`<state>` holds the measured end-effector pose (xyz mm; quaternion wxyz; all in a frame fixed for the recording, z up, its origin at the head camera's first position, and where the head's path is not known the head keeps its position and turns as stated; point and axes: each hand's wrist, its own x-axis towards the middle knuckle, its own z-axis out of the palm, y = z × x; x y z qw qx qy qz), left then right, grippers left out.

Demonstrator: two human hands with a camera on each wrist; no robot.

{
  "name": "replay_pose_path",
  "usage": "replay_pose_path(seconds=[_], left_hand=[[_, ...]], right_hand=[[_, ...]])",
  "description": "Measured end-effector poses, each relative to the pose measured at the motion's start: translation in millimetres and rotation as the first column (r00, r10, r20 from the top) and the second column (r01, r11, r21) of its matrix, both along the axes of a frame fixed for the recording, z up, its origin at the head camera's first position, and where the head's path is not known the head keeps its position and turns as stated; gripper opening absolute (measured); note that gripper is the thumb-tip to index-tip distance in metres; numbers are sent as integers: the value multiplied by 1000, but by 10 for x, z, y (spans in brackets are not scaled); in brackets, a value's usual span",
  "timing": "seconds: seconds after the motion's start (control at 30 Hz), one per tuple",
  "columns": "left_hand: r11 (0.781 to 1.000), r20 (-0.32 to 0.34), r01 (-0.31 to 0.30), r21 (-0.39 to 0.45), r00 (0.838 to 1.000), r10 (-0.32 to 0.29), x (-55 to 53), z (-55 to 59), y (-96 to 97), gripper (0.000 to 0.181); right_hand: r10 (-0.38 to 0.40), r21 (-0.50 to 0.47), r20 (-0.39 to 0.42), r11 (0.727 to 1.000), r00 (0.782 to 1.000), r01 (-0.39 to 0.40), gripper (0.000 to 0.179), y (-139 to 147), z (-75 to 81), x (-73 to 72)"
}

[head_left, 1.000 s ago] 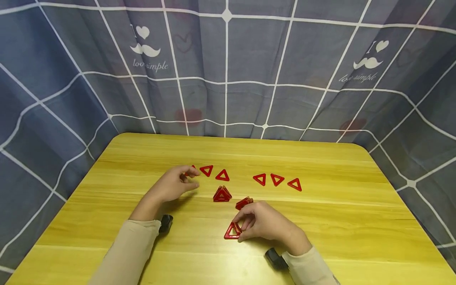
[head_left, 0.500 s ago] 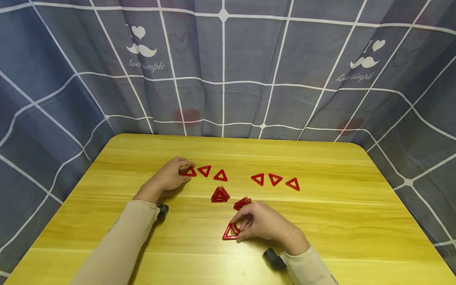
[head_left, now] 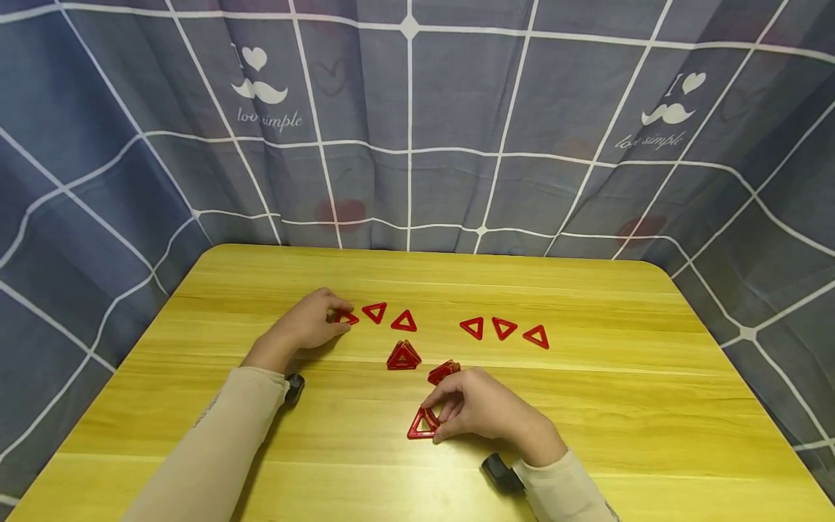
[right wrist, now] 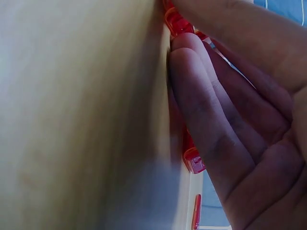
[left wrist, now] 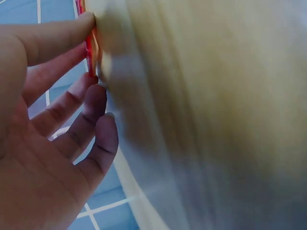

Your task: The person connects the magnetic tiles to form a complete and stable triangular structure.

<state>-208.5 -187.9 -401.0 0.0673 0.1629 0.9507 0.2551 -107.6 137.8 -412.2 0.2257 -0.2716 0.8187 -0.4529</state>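
In the head view, my left hand (head_left: 306, 320) pinches the leftmost red triangle tile (head_left: 353, 319) at the back of the table between thumb and fingers. The left wrist view has that red tile (left wrist: 89, 52) edge-on at the fingertips. Near the front, my right hand (head_left: 492, 409) holds red triangle tiles, one frame (head_left: 420, 436) showing left of its fingers. Red plastic (right wrist: 180, 24) also shows beyond the fingertips in the right wrist view; how many tiles they hold is hidden. Behind that hand stands a red pyramid-like piece (head_left: 443, 373), with another such pyramid (head_left: 404, 357) to its left.
Right of the left hand lie two flat red triangles, one pointing down (head_left: 382, 314) and one pointing up (head_left: 404, 330). Three more, the nearest being a red triangle (head_left: 482, 328), lie farther right. A grey-blue checked curtain (head_left: 457, 188) surrounds the wooden table (head_left: 652, 406).
My left hand has moved back and left from above the table to the leftmost triangle and now pinches it; the tile has shifted slightly. My right hand has stayed still with its tiles.
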Motion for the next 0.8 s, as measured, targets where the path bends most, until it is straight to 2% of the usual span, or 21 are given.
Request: replay_pose_path(seconds=[0.2, 0.33, 0.43, 0.57, 0.67, 0.8], left_hand=[[997, 6, -30, 66, 1000, 30, 45, -15, -17, 31], [988, 64, -37, 149, 998, 28, 102, 7, -6, 29], [979, 100, -7, 205, 995, -13, 178, 54, 31, 24], [961, 117, 79, 266, 987, -113, 323, 156, 138, 22], [946, 133, 143, 289, 973, -188, 462, 219, 257, 22], [930, 164, 217, 298, 948, -273, 645, 232, 441, 23]], right_hand=[[4, 0, -5, 1000, 1000, -4, 33, -5, 4, -5], [2, 0, -5, 1000, 1000, -2, 33, -1, 1, -4], [1, 4, -3, 1000, 1000, -1, 33, 2, -4, 1], [4, 1, 8, 1000, 1000, -4, 33, -4, -9, 2], [7, -2, 12, 1000, 1000, -7, 33, -9, -11, -2], [11, -2, 8, 1000, 1000, -11, 33, -16, -6, -9]])
